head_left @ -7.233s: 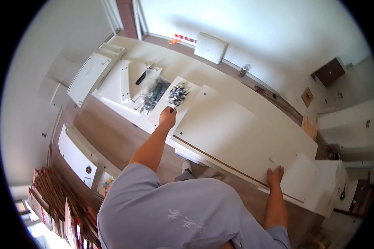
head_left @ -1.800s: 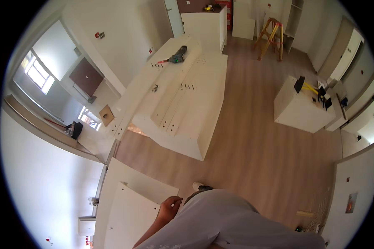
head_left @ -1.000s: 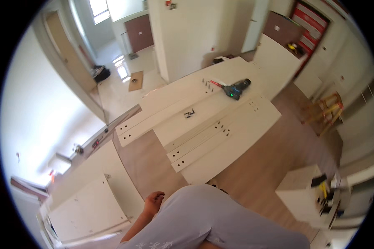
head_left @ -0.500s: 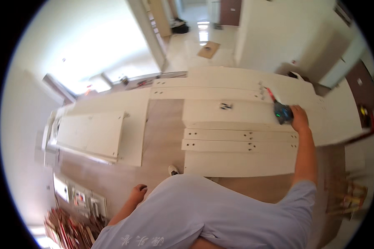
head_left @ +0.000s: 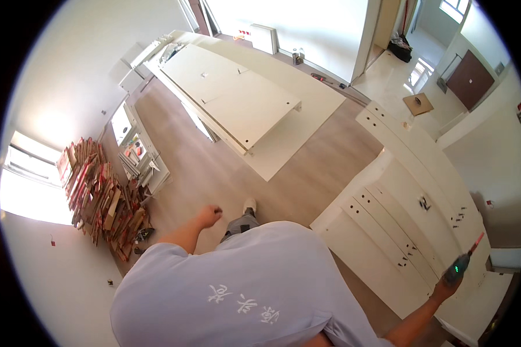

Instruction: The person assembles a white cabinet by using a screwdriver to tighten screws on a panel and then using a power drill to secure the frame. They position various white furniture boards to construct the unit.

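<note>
At the lower right my right hand [head_left: 446, 288] is closed round the handle of a dark cordless drill [head_left: 456, 268] with green lights and a red tip. The drill sits over the right end of several long white panels [head_left: 382, 199]. Rows of small dark holes or fittings mark these panels, and a small dark item [head_left: 424, 202] lies on one. My left hand [head_left: 209, 216] hangs above the floor near my foot, its fingers curled together. Whether anything small is between them is hidden.
A stack of white panels [head_left: 231, 92] lies on the wooden floor ahead. At left stand a long pile of reddish-brown strips [head_left: 101, 191] and a white frame holding small parts [head_left: 136, 147]. A brown board [head_left: 418, 104] lies on the shiny floor by the doorway.
My view has turned left, so the panels under the drill now appear farther right and the strip pile is more fully seen. The drill stays in my right hand.
</note>
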`<state>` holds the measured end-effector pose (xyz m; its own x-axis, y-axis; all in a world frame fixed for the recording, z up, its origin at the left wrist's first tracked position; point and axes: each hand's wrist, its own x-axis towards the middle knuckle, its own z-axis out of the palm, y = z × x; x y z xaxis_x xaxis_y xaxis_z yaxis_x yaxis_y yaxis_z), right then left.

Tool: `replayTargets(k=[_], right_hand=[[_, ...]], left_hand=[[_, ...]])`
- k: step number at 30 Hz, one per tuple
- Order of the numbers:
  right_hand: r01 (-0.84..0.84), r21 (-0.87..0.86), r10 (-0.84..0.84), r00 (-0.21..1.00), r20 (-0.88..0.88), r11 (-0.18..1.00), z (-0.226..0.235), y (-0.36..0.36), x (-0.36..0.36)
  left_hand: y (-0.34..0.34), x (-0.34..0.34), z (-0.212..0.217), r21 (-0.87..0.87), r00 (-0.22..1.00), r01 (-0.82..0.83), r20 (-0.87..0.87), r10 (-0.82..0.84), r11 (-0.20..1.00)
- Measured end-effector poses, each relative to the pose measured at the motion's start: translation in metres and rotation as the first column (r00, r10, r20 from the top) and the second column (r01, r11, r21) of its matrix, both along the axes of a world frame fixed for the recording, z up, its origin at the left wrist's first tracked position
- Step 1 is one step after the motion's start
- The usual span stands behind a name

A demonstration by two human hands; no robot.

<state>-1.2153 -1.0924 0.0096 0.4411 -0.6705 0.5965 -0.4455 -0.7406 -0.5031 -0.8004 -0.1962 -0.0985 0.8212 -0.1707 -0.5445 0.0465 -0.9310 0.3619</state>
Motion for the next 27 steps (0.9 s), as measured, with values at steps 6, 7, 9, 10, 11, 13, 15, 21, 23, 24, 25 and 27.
replayTargets(k=[6,7,9,10,11,13,15,21,23,24,25,27], right_hand=[[-0.072,0.291,0.008,0.977,0.214,0.954,0.018,0.207,0.111],[-0.24,0.396,0.091,0.929,0.358,0.886,0.019,0.256,0.149],[-0.437,0.494,0.151,0.843,0.516,0.752,0.029,0.359,0.236],[-0.465,0.522,0.155,0.833,0.53,0.715,0.035,0.407,0.282],[-0.456,0.595,0.162,0.862,0.481,0.662,0.037,0.446,0.309],[-0.401,0.739,0.235,0.916,0.325,0.542,0.04,0.502,0.376],[-0.382,0.847,0.36,0.899,0.248,0.37,0.066,0.552,0.461],[-0.298,0.95,0.75,0.648,0.132,0.09,0.114,0.663,0.69],[-0.27,0.956,0.828,0.557,0.061,0.111,0.118,0.699,0.751],[-0.272,0.956,0.859,0.511,0.045,0.112,0.117,0.714,0.773],[-0.281,0.953,0.883,0.469,0.032,0.115,0.118,0.726,0.792],[-0.276,0.948,0.913,0.406,-0.031,0.155,0.125,0.746,0.82]], left_hand=[[0.027,0.18,0.005,-0.283,0.9,-0.186,0.336,0.278,0.941],[0.042,0.221,0.003,-0.315,0.863,-0.205,0.389,0.323,0.927],[0.075,0.304,-0.002,-0.336,0.769,-0.144,0.555,0.319,0.931],[0.092,0.345,-0.001,-0.311,0.698,-0.073,0.663,0.271,0.948],[0.088,0.377,0.011,-0.351,0.703,-0.059,0.651,0.288,0.935],[0.094,0.441,0.037,-0.335,0.689,-0.011,0.681,0.25,0.942],[0.108,0.485,0.051,-0.211,0.737,0.01,0.662,0.136,0.977],[0.112,0.548,0.025,0.099,0.844,0.173,0.497,-0.199,0.98],[0.118,0.546,0.026,0.095,0.851,0.158,0.492,-0.184,0.983],[0.122,0.545,0.028,0.096,0.85,0.157,0.493,-0.184,0.983],[0.122,0.549,0.03,0.121,0.854,0.169,0.478,-0.207,0.978],[0.12,0.549,0.028,0.103,0.862,0.175,0.464,-0.203,0.979]])
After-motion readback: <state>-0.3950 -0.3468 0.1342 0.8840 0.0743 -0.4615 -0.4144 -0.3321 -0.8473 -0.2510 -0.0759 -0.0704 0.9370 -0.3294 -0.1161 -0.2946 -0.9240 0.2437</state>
